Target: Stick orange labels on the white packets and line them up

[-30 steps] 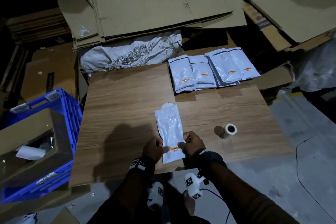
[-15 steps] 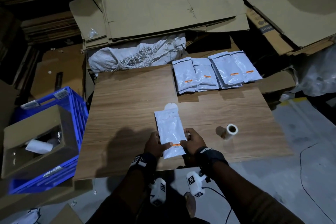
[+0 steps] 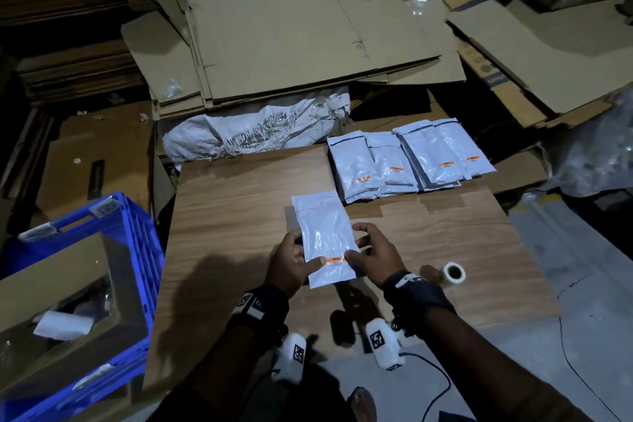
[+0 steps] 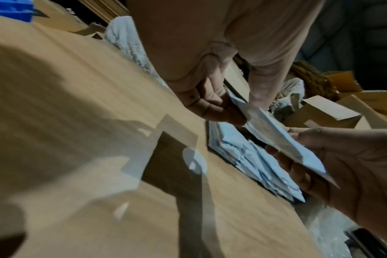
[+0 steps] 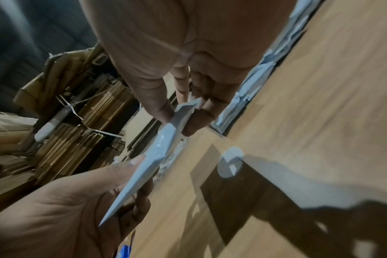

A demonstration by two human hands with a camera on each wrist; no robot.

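My left hand [image 3: 291,259] pinches the near left edge of the white packet [image 3: 325,236], thumb on top beside the orange label [image 3: 335,260], fingers curled under. My right hand [image 3: 371,250] pinches the opposite edge, thumb tip on the label's right end. The wrist views show the same from the side: fingers below, thumbs above, the packet thin between them.

A second ago this packet lay flat on the wooden board [image 3: 222,233] with my hands at its near end. Now it is up off the board, held in the air over the middle, and a small white backing scrap [image 4: 193,160] is left lying where the packet was. I take that to mean the label is on and pressed, so the sticking step for this one is done.

The row of labelled packets [image 3: 407,161] sits along the far edge of the board, overlapping side by side, well apart from my hands. What is left for this packet is to carry it there, probably to the row's left end. The label roll [image 3: 454,272] stands on the board just right of my right wrist.
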